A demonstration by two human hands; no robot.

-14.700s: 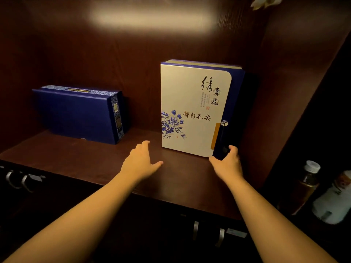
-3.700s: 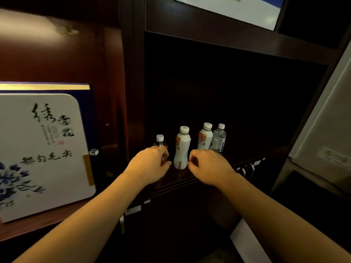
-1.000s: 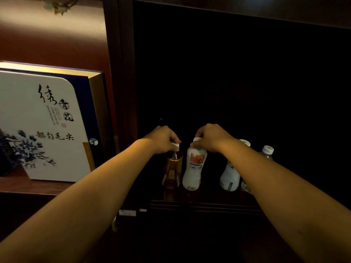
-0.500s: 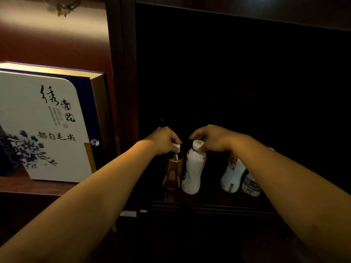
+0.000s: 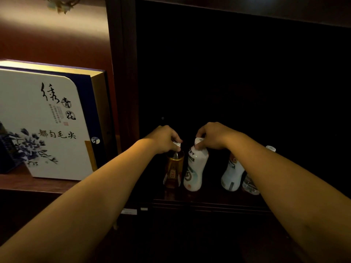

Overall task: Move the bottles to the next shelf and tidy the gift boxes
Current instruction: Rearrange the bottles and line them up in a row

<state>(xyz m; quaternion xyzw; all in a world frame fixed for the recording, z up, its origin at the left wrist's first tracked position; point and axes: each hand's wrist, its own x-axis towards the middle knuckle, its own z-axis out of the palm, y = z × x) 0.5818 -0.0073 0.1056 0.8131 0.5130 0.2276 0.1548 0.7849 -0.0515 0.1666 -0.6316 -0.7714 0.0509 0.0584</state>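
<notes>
Several bottles stand in a row on the dark right-hand shelf [image 5: 209, 203]. My left hand [image 5: 165, 138] grips the cap of the amber bottle [image 5: 173, 170]. My right hand [image 5: 212, 135] grips the cap of the white bottle [image 5: 195, 168] beside it. A second white bottle [image 5: 231, 173] and a clear bottle [image 5: 249, 184] stand further right, partly hidden by my right forearm. A white gift box [image 5: 43, 122] with blue flowers and black calligraphy stands upright on the lit left shelf [image 5: 34, 184].
A dark wooden upright [image 5: 123, 92] divides the two shelves. The edge of a dark blue box [image 5: 7, 158] shows behind the white box at far left. The back of the right compartment is black and unlit.
Over the last second the white bottle has turned under my right hand and tilted slightly; both hands stay on the two caps. My view has shifted a little.
</notes>
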